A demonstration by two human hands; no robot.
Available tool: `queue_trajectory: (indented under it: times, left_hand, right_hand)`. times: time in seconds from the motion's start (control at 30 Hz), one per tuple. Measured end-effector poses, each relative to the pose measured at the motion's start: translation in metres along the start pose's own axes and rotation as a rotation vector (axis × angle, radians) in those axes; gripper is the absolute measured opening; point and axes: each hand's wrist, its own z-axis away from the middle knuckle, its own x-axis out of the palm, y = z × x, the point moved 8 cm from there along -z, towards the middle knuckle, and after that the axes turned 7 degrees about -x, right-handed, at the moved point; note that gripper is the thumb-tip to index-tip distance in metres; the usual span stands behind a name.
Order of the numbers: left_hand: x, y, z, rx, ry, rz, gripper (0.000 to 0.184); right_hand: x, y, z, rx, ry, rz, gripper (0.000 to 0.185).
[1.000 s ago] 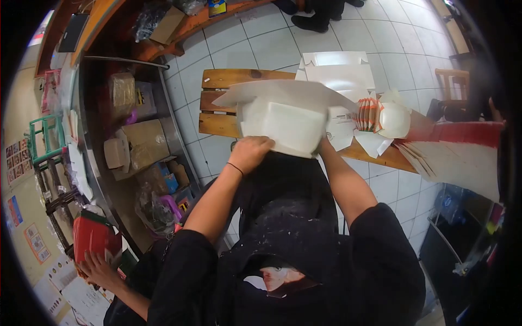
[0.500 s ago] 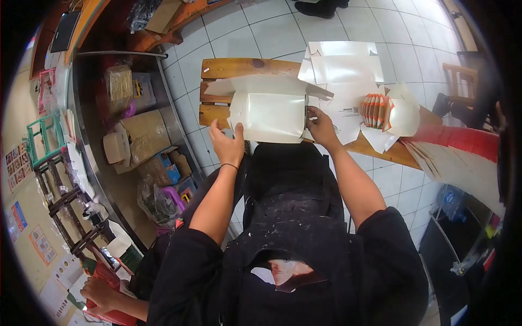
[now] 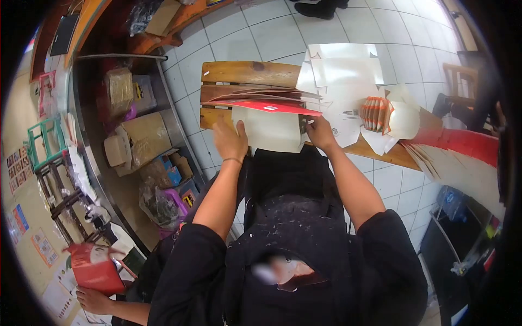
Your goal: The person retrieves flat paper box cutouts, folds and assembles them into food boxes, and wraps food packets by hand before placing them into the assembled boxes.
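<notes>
A white cardboard piece (image 3: 266, 129) lies over the near edge of the wooden bench (image 3: 244, 71), its far part raised and folded over, with a red outer face (image 3: 277, 107) and thin layered edges showing. My left hand (image 3: 230, 139) is at its left edge, thumb up and fingers apart, slightly blurred. At the right edge, my right hand (image 3: 321, 133) pinches the card's side. Flat white box blanks (image 3: 343, 70) lie to the right, beside a stack of orange-and-white folded pieces (image 3: 375, 114) next to a white rounded piece (image 3: 403, 119).
A fan of red-and-white sheets (image 3: 462, 155) is at the right. Left stands a metal-framed shelf with cardboard boxes (image 3: 145, 142) and plastic bags. At lower left, another person's hand (image 3: 93, 300) touches a red box (image 3: 95, 267). Someone's black shoes (image 3: 314, 10) are on the tiled floor.
The card's far part has swung up and toward me, so its red face now shows over the white surface. My hands stay at its sides. The other person's red box has moved up and turned.
</notes>
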Motion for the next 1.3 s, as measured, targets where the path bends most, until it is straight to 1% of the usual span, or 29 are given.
queue_trajectory:
  times: [0.1,0.13,0.2,0.23,0.27,0.33,0.37,0.47,0.5,0.6,0.7,0.77,0.8,0.83,0.9,0.93,1.0,1.03,1.13,1.17,1.23,1.27,1.3]
  left_hand:
    - [-0.005,0.059,0.044,0.798,-0.318,0.031,0.047]
    - [0.002,0.064,0.055,0.889,-0.361,0.0,0.043]
    - [0.023,0.063,0.079,1.066,-0.444,-0.067,0.036]
    - [0.04,0.05,0.074,0.987,-0.473,-0.121,0.034]
    - [0.048,0.04,0.069,0.978,-0.447,-0.155,0.033]
    - [0.046,0.042,0.06,0.953,-0.409,-0.215,0.031]
    - [0.035,0.049,0.059,0.991,-0.298,-0.158,0.027]
    - [0.027,0.061,0.057,1.015,-0.202,-0.395,0.025]
    - [0.027,0.064,0.057,1.025,-0.183,-0.394,0.024]
    - [0.047,0.062,0.054,0.947,-0.278,-0.565,0.027]
    - [0.062,0.066,0.059,0.958,-0.56,-0.208,0.029]
    - [0.043,0.1,0.061,0.909,-0.382,0.006,0.028]
    - [0.047,0.108,0.061,0.862,-0.367,0.053,0.026]
    - [0.051,0.116,0.06,0.816,-0.352,0.103,0.025]
    - [0.085,0.116,0.049,0.678,-0.468,0.089,0.021]
    - [0.093,0.12,0.046,0.656,-0.487,0.078,0.021]
    - [0.105,0.123,0.042,0.607,-0.528,0.056,0.02]
    - [0.108,0.123,0.041,0.656,-0.513,0.058,0.02]
    - [0.118,0.116,0.025,0.567,-0.617,0.063,0.022]
    - [0.125,0.108,0.02,0.482,-0.688,0.024,0.026]
    - [0.083,0.111,0.018,0.312,-0.633,0.146,0.032]
    - [0.062,0.106,0.019,0.222,-0.595,0.208,0.035]
    - [0.031,0.097,0.017,0.407,-0.189,0.222,0.046]
  right_hand:
    - [-0.001,0.005,0.0,-0.03,0.064,-0.022,0.031]
    - [-0.001,0.003,0.0,-0.05,0.084,-0.022,0.03]
    - [-0.001,0.0,0.004,0.009,0.062,-0.105,0.03]
    - [-0.003,-0.005,0.005,0.052,0.041,-0.153,0.03]
    - [-0.002,-0.007,0.006,0.096,0.023,-0.2,0.031]
    - [-0.008,-0.016,0.003,-0.024,0.078,-0.131,0.032]
    - [-0.01,-0.018,0.004,-0.077,0.099,-0.095,0.033]
    - [-0.001,0.0,-0.001,-0.122,0.128,-0.182,0.036]
    - [-0.002,-0.004,-0.003,-0.159,0.153,-0.162,0.036]
    - [-0.001,-0.011,-0.004,-0.175,0.114,-0.232,0.033]
    - [0.001,-0.008,-0.003,-0.174,0.114,-0.122,0.029]
    - [-0.006,-0.029,0.002,-0.222,0.101,-0.142,0.028]
    - [-0.009,-0.038,0.003,-0.247,0.096,-0.151,0.027]
    - [-0.01,-0.046,0.006,-0.426,0.19,0.05,0.028]
    - [-0.005,-0.04,-0.001,-0.395,0.178,-0.011,0.027]
    - [-0.005,-0.039,-0.005,-0.38,0.17,-0.04,0.026]
    - [-0.006,-0.021,-0.013,-0.244,0.231,-0.005,0.025]
    - [-0.006,-0.012,-0.017,-0.178,0.261,0.011,0.025]
    - [-0.003,-0.016,-0.021,-0.266,0.333,-0.057,0.023]
    - [0.0,-0.007,-0.023,-0.17,0.281,-0.088,0.023]
    - [-0.004,-0.012,-0.02,0.015,0.165,-0.143,0.024]
    - [-0.007,-0.01,-0.017,-0.007,0.239,-0.217,0.025]
    - [-0.006,-0.006,-0.013,-0.032,0.305,-0.294,0.026]
